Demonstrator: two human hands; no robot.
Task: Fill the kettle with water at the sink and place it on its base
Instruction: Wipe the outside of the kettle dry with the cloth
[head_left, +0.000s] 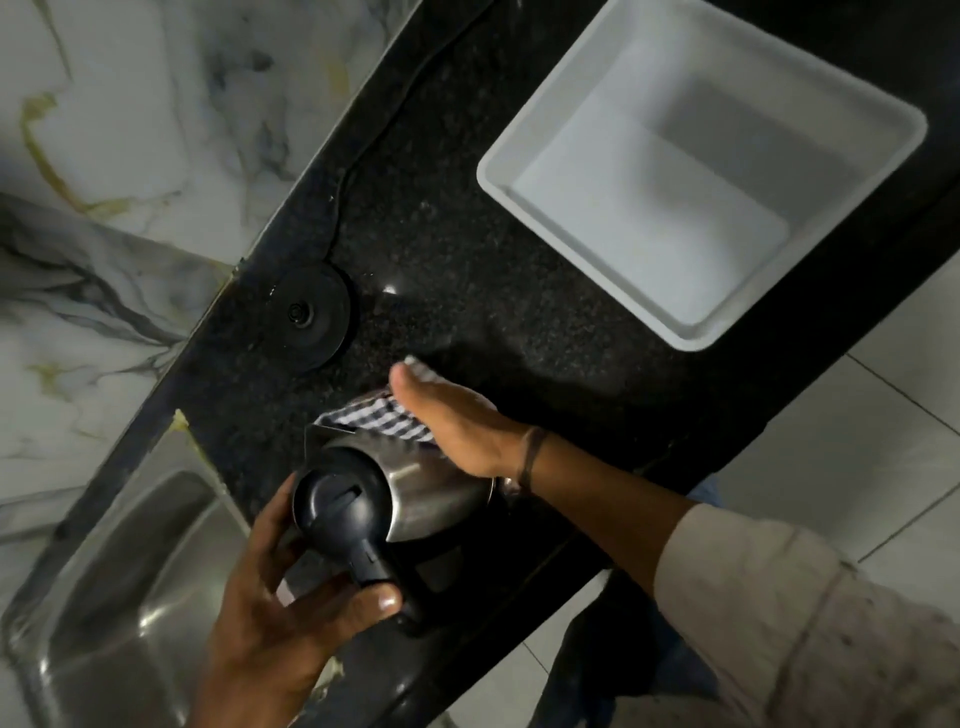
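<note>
A steel kettle (415, 488) with a black lid and black handle stands on the black granite counter (467, 270), beside the sink. My left hand (280, 608) grips its handle, thumb across the handle's end. My right hand (457, 421) presses a checked cloth (379, 415) flat against the kettle's far side. The round black kettle base (311, 314) lies on the counter beyond the kettle, apart from it, with its cord running off toward the wall.
A steel sink (119, 571) sits at the lower left. A white plastic tub (696, 166) stands on the counter at the upper right. Marble wall on the left, tiled floor on the right past the counter edge.
</note>
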